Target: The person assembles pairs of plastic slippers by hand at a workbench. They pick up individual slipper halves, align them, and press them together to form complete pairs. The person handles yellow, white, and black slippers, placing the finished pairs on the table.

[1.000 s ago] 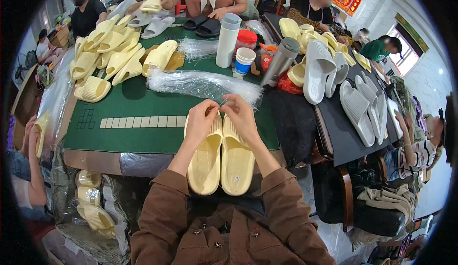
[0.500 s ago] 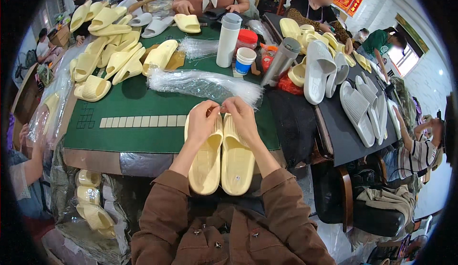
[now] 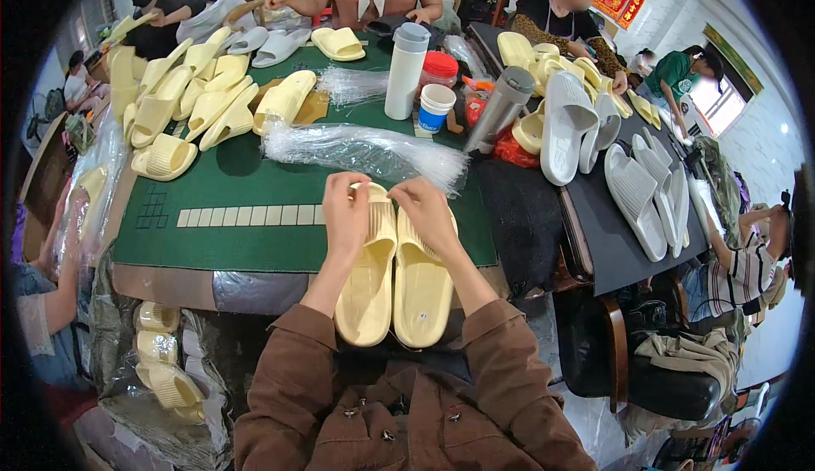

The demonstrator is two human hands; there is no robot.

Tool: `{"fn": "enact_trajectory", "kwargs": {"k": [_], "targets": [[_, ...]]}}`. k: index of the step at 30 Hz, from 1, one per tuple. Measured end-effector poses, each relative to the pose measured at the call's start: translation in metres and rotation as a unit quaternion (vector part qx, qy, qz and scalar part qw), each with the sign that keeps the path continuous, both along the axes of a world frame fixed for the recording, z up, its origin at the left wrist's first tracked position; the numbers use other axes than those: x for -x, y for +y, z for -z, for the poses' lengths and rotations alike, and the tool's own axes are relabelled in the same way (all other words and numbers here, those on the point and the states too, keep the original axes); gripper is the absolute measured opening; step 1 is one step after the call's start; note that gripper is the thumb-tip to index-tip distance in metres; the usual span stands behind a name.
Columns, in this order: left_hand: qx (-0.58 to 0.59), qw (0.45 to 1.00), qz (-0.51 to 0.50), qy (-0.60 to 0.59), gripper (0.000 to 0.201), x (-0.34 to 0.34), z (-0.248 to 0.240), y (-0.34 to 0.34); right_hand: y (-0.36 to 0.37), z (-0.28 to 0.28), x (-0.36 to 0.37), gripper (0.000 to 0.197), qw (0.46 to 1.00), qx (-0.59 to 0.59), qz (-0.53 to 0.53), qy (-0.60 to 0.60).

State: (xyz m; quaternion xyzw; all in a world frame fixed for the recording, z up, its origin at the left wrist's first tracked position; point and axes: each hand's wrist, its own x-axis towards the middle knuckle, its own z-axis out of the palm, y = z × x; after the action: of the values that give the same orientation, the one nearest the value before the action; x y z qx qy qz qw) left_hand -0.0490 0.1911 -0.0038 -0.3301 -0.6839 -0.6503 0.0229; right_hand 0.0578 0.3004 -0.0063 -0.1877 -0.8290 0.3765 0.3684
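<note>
Two pale yellow slippers lie side by side at the table's near edge, toes pointing away from me: a left slipper and a right slipper. My left hand is over the toe end of the left slipper, thumb and fingertips pinched together. Above the right slipper's strap my right hand also pinches, its fingertips near the gap between the toes. Anything in either pinch is too small to make out. Just beyond my hands lies a bundle of thin clear plastic strands in a clear wrapper.
Yellow slippers are heaped at the table's left. A white bottle, a paper cup and a grey tumbler stand right of centre. Grey slippers lie on the black table at right. Several people work around.
My hands, which met over the gap between the slipper toes, have moved apart; the left hand shifted left. At far left, a person in a mask now holds up a yellow slipper.
</note>
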Motion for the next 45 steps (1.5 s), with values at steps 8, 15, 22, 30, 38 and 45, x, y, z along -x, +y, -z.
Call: {"fn": "enact_trajectory", "kwargs": {"k": [8, 15, 22, 30, 38, 45], "targets": [[0.086, 0.990, 0.086, 0.072, 0.008, -0.003, 0.003, 0.000, -0.004, -0.003, -0.001, 0.013, 0.999, 0.034, -0.022, 0.008], [0.030, 0.997, 0.070, 0.003, 0.007, -0.004, 0.000, 0.002, -0.003, -0.003, -0.002, 0.014, 0.995, 0.090, -0.020, 0.028], [0.013, 0.996, 0.044, -0.079, 0.009, 0.007, 0.003, -0.001, 0.003, -0.005, -0.002, 0.014, 0.972, 0.223, -0.045, 0.059], [0.070, 0.994, 0.077, -0.041, 0.007, 0.003, 0.000, -0.001, 0.005, -0.004, -0.004, 0.015, 0.962, 0.251, -0.037, 0.095], [0.097, 0.992, 0.082, 0.006, 0.009, 0.002, 0.000, -0.001, 0.006, -0.004, -0.005, 0.014, 0.953, 0.271, -0.045, 0.130], [0.077, 0.992, 0.103, -0.002, 0.008, -0.001, -0.002, 0.000, -0.005, -0.005, -0.001, 0.012, 0.989, 0.132, -0.046, 0.049]]}}
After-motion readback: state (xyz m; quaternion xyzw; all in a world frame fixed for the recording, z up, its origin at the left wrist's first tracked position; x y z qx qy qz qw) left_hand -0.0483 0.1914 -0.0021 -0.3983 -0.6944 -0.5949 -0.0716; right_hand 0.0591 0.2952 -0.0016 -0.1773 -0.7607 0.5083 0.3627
